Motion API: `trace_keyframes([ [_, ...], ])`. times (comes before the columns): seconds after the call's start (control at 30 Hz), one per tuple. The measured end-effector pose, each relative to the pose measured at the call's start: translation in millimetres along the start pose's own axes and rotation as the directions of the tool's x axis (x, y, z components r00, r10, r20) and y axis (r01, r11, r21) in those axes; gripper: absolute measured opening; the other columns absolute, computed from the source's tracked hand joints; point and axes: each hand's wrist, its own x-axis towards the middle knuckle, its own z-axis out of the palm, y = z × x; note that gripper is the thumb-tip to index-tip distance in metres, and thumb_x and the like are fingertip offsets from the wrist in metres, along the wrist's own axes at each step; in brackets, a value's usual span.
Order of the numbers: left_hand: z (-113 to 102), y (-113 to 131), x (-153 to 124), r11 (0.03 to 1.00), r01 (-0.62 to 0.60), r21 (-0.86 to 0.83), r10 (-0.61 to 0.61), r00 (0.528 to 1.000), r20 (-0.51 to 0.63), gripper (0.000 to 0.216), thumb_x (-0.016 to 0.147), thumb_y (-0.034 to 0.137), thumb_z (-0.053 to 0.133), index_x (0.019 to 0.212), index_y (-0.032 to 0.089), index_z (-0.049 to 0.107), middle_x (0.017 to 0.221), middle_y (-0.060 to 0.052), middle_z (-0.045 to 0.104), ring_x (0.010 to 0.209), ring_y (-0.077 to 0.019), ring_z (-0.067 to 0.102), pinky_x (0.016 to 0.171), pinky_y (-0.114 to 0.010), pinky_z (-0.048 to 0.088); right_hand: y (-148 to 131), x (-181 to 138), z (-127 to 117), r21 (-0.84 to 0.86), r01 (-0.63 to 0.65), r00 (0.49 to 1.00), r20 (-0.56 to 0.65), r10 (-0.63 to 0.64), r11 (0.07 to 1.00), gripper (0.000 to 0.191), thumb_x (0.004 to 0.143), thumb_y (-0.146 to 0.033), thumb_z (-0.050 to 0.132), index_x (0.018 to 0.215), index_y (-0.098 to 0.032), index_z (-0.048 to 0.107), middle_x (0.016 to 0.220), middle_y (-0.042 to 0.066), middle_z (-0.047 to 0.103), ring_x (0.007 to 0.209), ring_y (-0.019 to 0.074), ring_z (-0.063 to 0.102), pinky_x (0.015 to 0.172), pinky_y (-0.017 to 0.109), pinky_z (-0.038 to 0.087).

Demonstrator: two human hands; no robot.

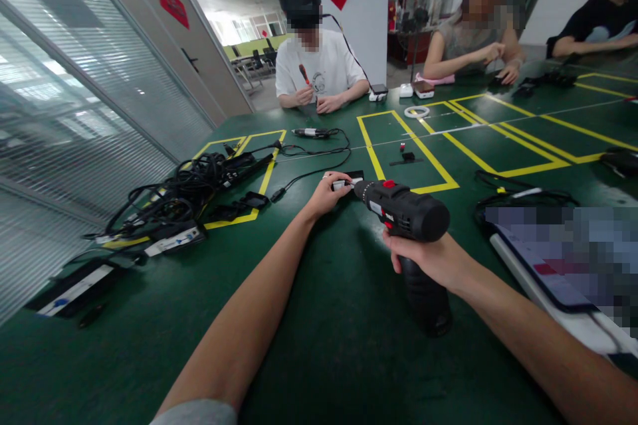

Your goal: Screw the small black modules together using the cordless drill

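My right hand (423, 255) is wrapped round the grip of a black cordless drill (403, 209) with red buttons. The drill points away from me and to the left, its tip at a small black box with a white label (355, 176). My left hand (329, 191) is closed on that box from the left, fingers over its near side. The drill's chuck partly hides the box, so I cannot tell exactly where the bit touches it.
Tangled black cables and adapters (184, 189) lie at the left. A corded screwdriver-like tool (312, 133) lies ahead. Yellow tape (423, 188) marks rectangles on the green table (319, 319). A tablet (558, 259) is at the right. Across the table a person (319, 66) holds a screwdriver (304, 74).
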Motion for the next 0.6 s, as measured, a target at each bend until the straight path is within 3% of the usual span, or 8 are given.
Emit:
trace_keyframes([
  [0.13,0.4,0.0,0.2,1.0,0.007,0.012,-0.007,1.0,-0.001,0.023,0.081,0.03,0.058,0.1,0.018,0.066,0.106,-0.006,0.061,0.103,-0.0202,0.053,0.096,-0.034,0.041,1.2,0.8,0.2,0.057,-0.004,1.0,0.002,0.004,0.998,0.002,0.077,-0.02,0.059,0.077,-0.018,0.058,0.054,-0.001,0.059,0.053,0.0156,0.058,0.061,0.032,0.044],
  [0.2,0.3,0.2,0.4,1.0,0.007,0.016,-0.007,1.0,-0.003,0.023,0.082,0.031,0.057,0.099,0.018,0.066,0.105,-0.006,0.062,0.102,-0.0202,0.053,0.096,-0.034,0.041,1.3,1.3,-0.2,0.09,-0.009,1.0,-0.013,0.01,0.996,0.008,0.076,-0.018,0.06,0.083,-0.018,0.058,0.056,-0.002,0.059,0.051,0.0151,0.058,0.06,0.031,0.044],
  [0.6,0.6,5.0,0.7,0.996,0.08,-0.029,-0.08,0.997,-0.009,0.022,0.081,0.03,0.056,0.097,0.019,0.066,0.106,-0.005,0.06,0.108,-0.0213,0.052,0.103,-0.036,0.037,-0.5,1.4,0.3,0.114,-0.015,1.0,-0.017,0.017,0.993,0.01,0.077,-0.018,0.061,0.086,-0.018,0.057,0.067,-0.001,0.061,0.052,0.0143,0.059,0.058,0.031,0.045],
])
